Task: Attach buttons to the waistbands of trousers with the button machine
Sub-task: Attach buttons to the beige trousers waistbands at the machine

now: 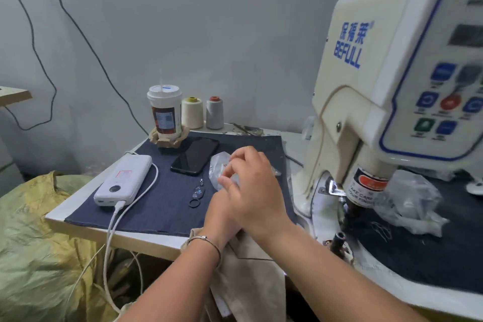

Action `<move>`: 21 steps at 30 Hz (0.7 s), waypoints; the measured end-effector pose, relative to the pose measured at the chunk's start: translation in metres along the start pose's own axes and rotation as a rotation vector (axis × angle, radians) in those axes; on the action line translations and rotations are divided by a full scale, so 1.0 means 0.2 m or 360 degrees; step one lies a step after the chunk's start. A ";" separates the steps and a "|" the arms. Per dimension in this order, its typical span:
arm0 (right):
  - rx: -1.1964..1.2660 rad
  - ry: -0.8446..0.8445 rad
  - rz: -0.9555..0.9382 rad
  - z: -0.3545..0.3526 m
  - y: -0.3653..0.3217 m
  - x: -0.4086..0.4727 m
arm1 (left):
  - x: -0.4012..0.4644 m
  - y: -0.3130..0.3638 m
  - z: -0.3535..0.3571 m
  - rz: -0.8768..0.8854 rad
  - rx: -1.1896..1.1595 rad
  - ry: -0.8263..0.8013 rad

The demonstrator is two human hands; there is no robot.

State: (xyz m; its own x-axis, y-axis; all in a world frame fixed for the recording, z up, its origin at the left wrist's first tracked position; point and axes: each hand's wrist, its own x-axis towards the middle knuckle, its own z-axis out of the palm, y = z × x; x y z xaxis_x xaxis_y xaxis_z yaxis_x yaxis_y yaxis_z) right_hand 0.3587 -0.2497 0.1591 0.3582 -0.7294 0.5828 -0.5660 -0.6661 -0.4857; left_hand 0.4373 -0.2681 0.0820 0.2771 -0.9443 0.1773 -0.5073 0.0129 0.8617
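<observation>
From the head camera, both arms reach forward over the bench, which is covered by a dark blue cloth. The right hand lies across the top of the left hand, its fingers curled at a clear plastic bag lying on the cloth; it seems to be pinching the bag's edge, though what is inside is too small to tell. The left hand is mostly hidden under the right one, so I cannot tell whether it is clenched or loose; a thin bracelet sits on that wrist. Beige trousers hang over the bench edge beneath both forearms.

To the right of the bag stands the cream button machine, with blue lettering on its side and a panel of buttons on its front. Another crumpled plastic bag lies just to the right of the machine's head.

Left of the clear bag lie a black phone, a small keyring and a white power bank with a white cable plugged in. Behind the phone stand a lidded drink cup and two thread cones.
</observation>
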 end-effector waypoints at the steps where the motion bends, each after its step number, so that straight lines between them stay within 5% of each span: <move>1: -0.0008 0.0021 -0.0101 -0.06 -0.03 -0.10 | -0.01 -0.01 -0.01 -0.0017 -0.0131 -0.0007; 8: -0.0254 0.0054 -0.0361 -0.48 0.20 -0.63 | 0.03 0.02 0.01 -0.0089 0.0175 0.0013; 14: -0.0453 0.0238 0.0110 -0.79 0.67 -0.78 | 0.03 0.03 0.02 -0.0134 0.0180 0.0036; 21: -0.0639 -0.0046 0.0522 -0.91 1.08 -0.65 | -0.02 0.10 0.02 -0.0161 0.0186 0.0024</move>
State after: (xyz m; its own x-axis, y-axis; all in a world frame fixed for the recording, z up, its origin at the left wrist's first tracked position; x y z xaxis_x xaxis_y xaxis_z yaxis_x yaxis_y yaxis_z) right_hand 0.0555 -0.2696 0.0966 0.1313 -0.8976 0.4207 -0.8902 -0.2935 -0.3485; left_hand 0.4231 -0.2663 0.0958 0.3438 -0.9337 0.1002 -0.5671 -0.1213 0.8147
